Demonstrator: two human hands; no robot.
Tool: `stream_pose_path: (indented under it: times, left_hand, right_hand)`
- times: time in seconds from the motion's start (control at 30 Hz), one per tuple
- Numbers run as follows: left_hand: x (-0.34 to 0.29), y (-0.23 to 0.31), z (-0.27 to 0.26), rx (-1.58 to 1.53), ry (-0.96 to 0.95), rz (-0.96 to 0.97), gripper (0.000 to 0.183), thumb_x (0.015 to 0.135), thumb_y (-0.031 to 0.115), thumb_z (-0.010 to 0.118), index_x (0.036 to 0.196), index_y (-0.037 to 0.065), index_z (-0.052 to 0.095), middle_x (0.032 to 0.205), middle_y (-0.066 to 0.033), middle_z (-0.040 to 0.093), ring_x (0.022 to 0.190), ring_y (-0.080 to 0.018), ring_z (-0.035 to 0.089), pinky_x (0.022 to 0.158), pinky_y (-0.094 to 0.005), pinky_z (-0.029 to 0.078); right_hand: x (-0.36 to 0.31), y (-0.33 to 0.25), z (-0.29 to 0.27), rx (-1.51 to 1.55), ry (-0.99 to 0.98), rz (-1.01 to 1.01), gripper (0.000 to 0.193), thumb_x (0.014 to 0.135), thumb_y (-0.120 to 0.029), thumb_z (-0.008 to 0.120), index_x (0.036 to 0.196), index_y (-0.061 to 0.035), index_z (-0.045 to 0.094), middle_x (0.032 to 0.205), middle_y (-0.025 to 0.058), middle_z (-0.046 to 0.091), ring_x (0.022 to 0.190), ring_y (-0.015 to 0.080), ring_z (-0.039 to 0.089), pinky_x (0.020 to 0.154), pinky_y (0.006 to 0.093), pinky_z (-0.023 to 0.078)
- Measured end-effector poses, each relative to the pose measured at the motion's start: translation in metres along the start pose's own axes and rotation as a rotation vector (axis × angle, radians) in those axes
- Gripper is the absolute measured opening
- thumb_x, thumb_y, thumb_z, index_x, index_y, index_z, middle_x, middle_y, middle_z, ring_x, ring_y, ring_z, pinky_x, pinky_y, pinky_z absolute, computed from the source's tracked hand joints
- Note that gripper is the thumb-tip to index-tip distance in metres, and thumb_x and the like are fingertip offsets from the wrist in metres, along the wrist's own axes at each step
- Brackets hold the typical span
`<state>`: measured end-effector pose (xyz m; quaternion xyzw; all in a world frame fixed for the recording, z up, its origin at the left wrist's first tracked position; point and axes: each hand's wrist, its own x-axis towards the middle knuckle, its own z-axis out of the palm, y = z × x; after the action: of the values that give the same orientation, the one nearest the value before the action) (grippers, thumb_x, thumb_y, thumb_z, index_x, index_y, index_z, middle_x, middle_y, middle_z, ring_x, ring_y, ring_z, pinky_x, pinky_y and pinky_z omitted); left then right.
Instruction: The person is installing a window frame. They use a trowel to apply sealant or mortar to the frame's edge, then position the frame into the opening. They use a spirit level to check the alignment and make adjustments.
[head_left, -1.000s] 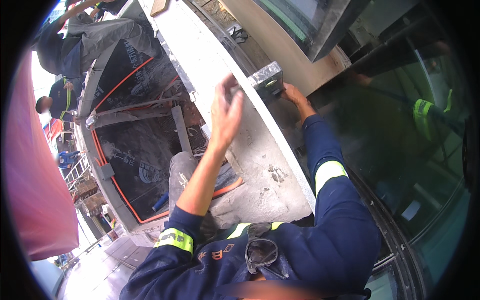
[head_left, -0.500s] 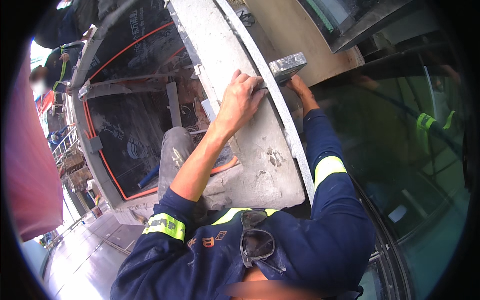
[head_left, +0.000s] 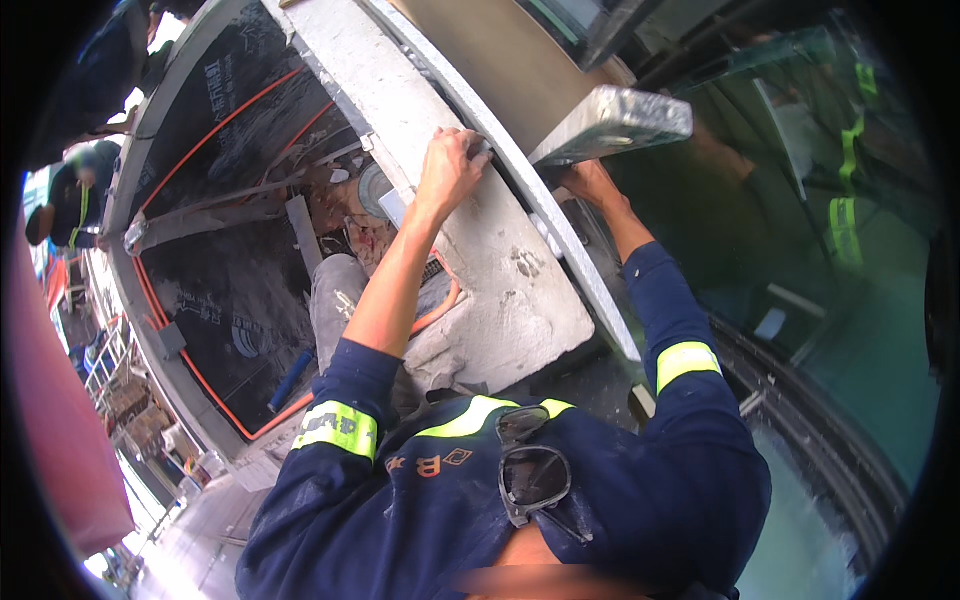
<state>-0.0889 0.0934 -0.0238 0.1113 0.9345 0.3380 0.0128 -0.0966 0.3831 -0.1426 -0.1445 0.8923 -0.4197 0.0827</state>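
Observation:
My left hand [head_left: 453, 172] lies on the pale concrete ledge [head_left: 510, 285], its fingers curled together at the edge beside a long, thin grey stone strip [head_left: 555, 230]. Whatever may be between those fingertips is hidden. Across the strip, my right hand [head_left: 592, 184] is closed beneath a grey, cement-smeared block-shaped tool [head_left: 622, 122]. The tool is tilted, with one end close to the strip, and it hides most of the right fingers. A dark narrow gap runs between the strip and the ledge.
Left of the ledge is a dark-lined recess [head_left: 250, 250] with orange conduit [head_left: 205, 385] and rubble. Dark glass [head_left: 850, 330] stands close on my right. A tan board [head_left: 490, 50] lies beyond the strip. Another person [head_left: 80, 200] is at the far left.
The block-shaped tool has tilted and shows more of its long side, and my right hand has moved under it. My left hand stays at the strip's edge. The whole view has shifted.

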Motion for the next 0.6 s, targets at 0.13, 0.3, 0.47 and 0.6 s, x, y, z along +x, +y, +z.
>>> stream_pose_path:
  times: [0.13, 0.3, 0.47, 0.6]
  left_hand:
    - [0.011, -0.011, 0.0, 0.023, -0.068, 0.054, 0.029, 0.09, 0.017, 0.081, 0.111, -0.003, 0.079, 0.102, -0.026, 0.078, 0.097, -0.04, 0.075, 0.091, -0.0448, 0.06]
    - [0.019, -0.02, -0.002, -0.044, -0.148, 0.056, 0.029, 0.089, 0.019, 0.081, 0.109, -0.003, 0.08, 0.099, -0.0256, 0.079, 0.092, -0.0403, 0.078, 0.085, -0.0452, 0.062]
    - [0.017, -0.021, 0.006, -0.072, -0.081, 0.068, 0.029, 0.086, 0.018, 0.081, 0.106, -0.003, 0.081, 0.096, -0.028, 0.078, 0.091, -0.0408, 0.078, 0.087, -0.0447, 0.062]
    - [0.018, -0.029, 0.008, -0.035, -0.088, 0.14, 0.03, 0.087, 0.021, 0.08, 0.105, -0.003, 0.082, 0.096, -0.0276, 0.078, 0.091, -0.042, 0.077, 0.088, -0.0461, 0.061]
  right_hand:
    - [-0.04, -0.075, -0.056, 0.126, 0.05, 0.222, 0.036, 0.093, -0.023, 0.083, 0.124, -0.0068, 0.077, 0.098, 0.0182, 0.08, 0.082, 0.0263, 0.075, 0.08, 0.0392, 0.057]
    - [-0.066, -0.164, -0.082, 0.103, 0.264, 0.383, 0.039, 0.096, -0.033, 0.08, 0.127, -0.0092, 0.075, 0.103, 0.0196, 0.08, 0.097, 0.038, 0.077, 0.087, 0.0444, 0.058]
    - [-0.084, -0.227, -0.066, 0.069, 0.485, 0.54, 0.04, 0.101, -0.043, 0.071, 0.126, -0.012, 0.071, 0.109, 0.0217, 0.079, 0.109, 0.0472, 0.072, 0.092, 0.0535, 0.057]
    - [-0.087, -0.256, -0.04, -0.077, 0.559, 0.659, 0.046, 0.102, -0.049, 0.069, 0.132, -0.0137, 0.067, 0.109, 0.0231, 0.078, 0.108, 0.0488, 0.072, 0.093, 0.0553, 0.056]
